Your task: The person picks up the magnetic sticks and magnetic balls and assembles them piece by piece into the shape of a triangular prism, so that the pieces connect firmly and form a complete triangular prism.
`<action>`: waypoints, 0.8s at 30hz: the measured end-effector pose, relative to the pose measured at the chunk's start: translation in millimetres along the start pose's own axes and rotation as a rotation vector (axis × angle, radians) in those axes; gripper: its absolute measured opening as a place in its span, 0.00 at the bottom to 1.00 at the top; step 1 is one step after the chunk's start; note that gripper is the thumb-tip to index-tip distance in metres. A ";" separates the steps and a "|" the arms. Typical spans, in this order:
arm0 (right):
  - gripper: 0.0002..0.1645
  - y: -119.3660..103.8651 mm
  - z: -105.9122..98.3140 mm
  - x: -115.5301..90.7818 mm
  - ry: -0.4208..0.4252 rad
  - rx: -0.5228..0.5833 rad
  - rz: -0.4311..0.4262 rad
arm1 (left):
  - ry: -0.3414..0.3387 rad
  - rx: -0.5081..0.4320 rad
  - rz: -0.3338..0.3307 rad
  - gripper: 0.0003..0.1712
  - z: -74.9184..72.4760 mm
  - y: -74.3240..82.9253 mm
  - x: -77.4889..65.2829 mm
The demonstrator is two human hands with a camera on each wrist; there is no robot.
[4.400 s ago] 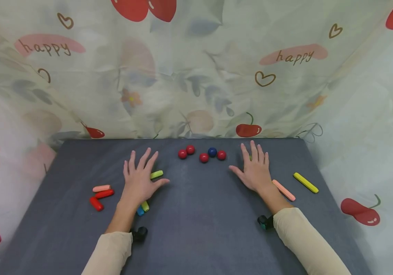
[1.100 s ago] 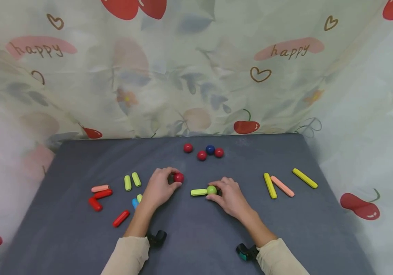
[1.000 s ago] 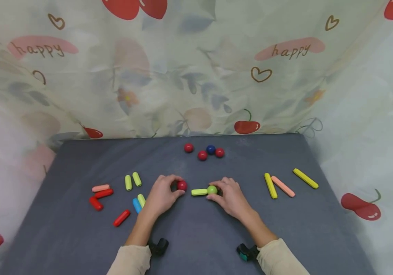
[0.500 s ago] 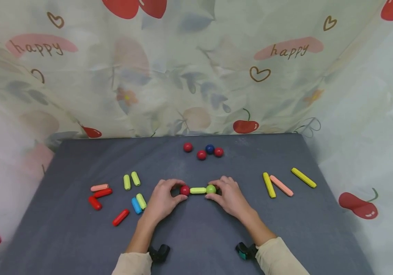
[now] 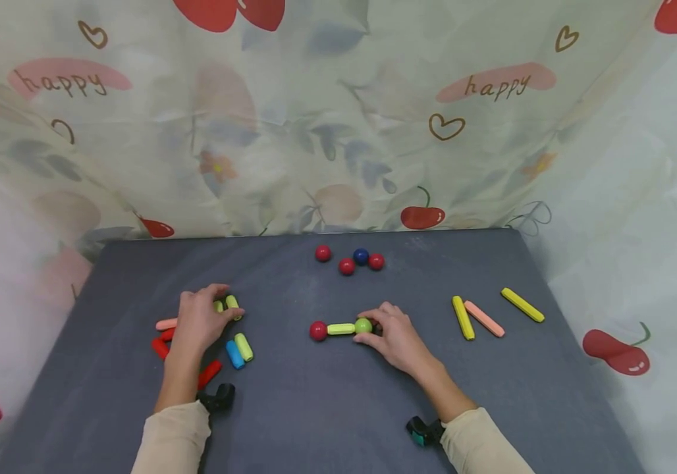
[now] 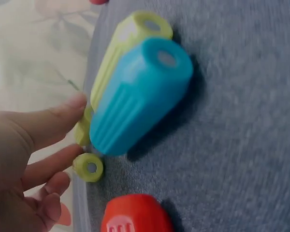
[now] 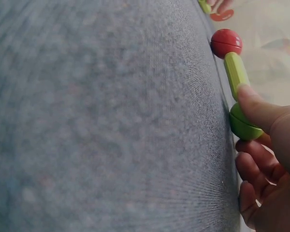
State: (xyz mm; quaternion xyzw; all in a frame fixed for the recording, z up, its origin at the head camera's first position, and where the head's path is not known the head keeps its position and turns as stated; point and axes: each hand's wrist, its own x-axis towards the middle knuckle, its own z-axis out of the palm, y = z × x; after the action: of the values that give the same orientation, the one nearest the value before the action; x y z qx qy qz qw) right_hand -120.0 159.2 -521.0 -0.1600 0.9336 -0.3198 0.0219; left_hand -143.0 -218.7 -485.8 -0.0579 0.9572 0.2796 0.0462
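Left grip (image 5: 201, 320) off red ball (image 5: 317, 331), now at green rods (image 5: 232, 301).

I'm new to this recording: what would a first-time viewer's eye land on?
Probably the red ball, yellow-green rod and green ball lined up mid-table, the right hand pinching the green ball. Next, the left hand, poised at two more yellow-green rods on the left. Behind the dark table, the pale backdrop carries large printed red cherries.

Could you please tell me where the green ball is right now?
In the head view, the green ball is below and slightly right of centre, pinched by the right hand at the right end of a yellow-green stick.
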 end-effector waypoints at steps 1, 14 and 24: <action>0.25 0.2 0.0 0.1 -0.001 0.000 0.000 | -0.014 0.004 -0.006 0.35 -0.3 -0.8 1.0; 0.24 0.2 -0.2 -0.2 -0.005 0.008 -0.002 | 0.012 -0.061 0.148 0.23 13.3 25.0 11.2; 0.25 0.7 -0.5 -0.8 -0.003 0.014 -0.001 | -0.042 -0.460 0.137 0.22 54.2 91.0 16.8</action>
State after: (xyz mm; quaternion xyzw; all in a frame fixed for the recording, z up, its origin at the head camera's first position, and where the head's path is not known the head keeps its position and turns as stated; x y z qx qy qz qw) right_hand -119.6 160.2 -521.0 -0.1608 0.9312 -0.3262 0.0244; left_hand -169.0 -114.7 -485.1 0.0039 0.8690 0.4938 0.0325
